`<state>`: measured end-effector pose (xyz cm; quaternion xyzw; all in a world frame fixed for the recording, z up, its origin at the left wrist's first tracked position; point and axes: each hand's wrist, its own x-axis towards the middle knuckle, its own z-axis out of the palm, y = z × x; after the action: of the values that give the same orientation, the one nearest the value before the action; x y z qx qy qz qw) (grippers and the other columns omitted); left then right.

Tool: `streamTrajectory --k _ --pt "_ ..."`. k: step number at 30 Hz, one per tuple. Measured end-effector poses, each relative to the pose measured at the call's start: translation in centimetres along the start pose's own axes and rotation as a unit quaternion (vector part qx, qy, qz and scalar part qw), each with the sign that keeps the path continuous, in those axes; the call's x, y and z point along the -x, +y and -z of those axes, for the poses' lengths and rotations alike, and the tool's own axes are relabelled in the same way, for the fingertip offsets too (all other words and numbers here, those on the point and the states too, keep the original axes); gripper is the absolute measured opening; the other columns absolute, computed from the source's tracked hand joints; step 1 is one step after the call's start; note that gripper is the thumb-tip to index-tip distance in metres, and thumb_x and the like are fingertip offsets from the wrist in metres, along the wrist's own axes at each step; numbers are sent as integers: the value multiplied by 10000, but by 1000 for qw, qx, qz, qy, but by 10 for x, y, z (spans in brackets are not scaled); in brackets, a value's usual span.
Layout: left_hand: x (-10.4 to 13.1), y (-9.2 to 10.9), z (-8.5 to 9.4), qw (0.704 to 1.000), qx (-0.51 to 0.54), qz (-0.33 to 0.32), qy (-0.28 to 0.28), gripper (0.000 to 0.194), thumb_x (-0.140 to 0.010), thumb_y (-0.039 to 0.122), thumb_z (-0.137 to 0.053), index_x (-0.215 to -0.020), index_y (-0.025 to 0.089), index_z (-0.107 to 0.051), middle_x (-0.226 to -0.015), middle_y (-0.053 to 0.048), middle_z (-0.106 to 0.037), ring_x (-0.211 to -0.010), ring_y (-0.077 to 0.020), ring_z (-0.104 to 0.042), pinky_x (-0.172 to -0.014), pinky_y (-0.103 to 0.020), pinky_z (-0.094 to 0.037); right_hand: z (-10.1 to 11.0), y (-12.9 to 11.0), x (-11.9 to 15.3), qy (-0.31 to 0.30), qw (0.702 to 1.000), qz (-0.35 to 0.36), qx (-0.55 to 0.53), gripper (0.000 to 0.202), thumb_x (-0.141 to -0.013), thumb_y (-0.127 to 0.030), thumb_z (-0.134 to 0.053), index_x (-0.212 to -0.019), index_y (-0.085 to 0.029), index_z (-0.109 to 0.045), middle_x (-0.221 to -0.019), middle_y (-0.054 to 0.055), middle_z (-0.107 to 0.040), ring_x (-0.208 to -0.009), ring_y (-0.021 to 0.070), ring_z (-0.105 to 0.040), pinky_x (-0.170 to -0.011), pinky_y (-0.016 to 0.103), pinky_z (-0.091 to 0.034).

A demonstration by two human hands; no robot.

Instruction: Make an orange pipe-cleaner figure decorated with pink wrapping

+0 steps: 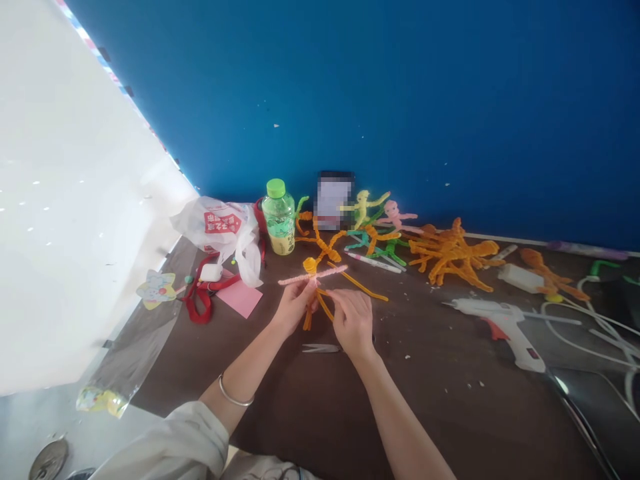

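Note:
My left hand [295, 305] is closed around the body of a pipe-cleaner figure. The figure has an orange coiled head [310, 267], pink twisted arms [334, 271] spread to both sides, and orange legs [307, 320] hanging below my fingers. Beside it my right hand [353, 319] is pinched at one orange pipe-cleaner strand [326, 308] of the figure; its exact grip is partly hidden. A pair of scissors [320, 348] lies just below my hands, its handles covered by my right wrist. Behind the figure, a loose orange pipe cleaner [367, 287] rests on the table.
A green-capped bottle [280, 220], a plastic bag [215, 223] and a pink paper [241, 297] stand or lie left. Along the wall are a phone-like screen [334, 200], several pipe-cleaner figures and an orange pile [455, 257]. A glue gun [505, 327] with white cables lies right.

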<state>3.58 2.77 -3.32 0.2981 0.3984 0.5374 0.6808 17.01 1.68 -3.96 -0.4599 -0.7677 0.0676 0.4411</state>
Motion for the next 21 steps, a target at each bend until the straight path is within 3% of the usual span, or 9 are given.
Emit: streamTrajectory --k 7,13,17,21 --pt "-1 9 3 997 60 56 -13 278 -706 382 -620 -752 128 -517 -459 60 -418 -370 -27 -363 -356 -143 -253 3 3 0 -42 996 61 -41 331 -833 -51 -372 -1017 -218 -590 -951 67 -625 -890 169 -569 -765 337 -453" --pt "-4 14 11 987 112 113 -32 264 -701 354 -631 -737 116 -521 -462 81 -356 -333 12 -254 -303 -98 -180 11 -1 -1 -80 988 129 0 348 -815 -90 -488 -1145 -195 -527 -1041 94 -604 -1005 194 -535 -830 339 -449" --pt "-1 15 9 982 129 128 -57 242 -734 349 -596 -737 118 -525 -446 89 -323 -325 18 -216 -296 -79 -164 11 -5 -2 -40 986 154 39 342 -792 -103 -546 -1120 -197 -540 -1001 81 -631 -971 189 -560 -832 335 -430" --pt "1 11 4 984 118 119 -61 249 -720 356 -611 -756 120 -540 -444 81 -354 -335 8 -256 -300 -85 -176 7 -6 -1 12 989 128 70 272 -765 -123 -593 -1026 -200 -584 -906 56 -660 -891 183 -582 -803 329 -415"
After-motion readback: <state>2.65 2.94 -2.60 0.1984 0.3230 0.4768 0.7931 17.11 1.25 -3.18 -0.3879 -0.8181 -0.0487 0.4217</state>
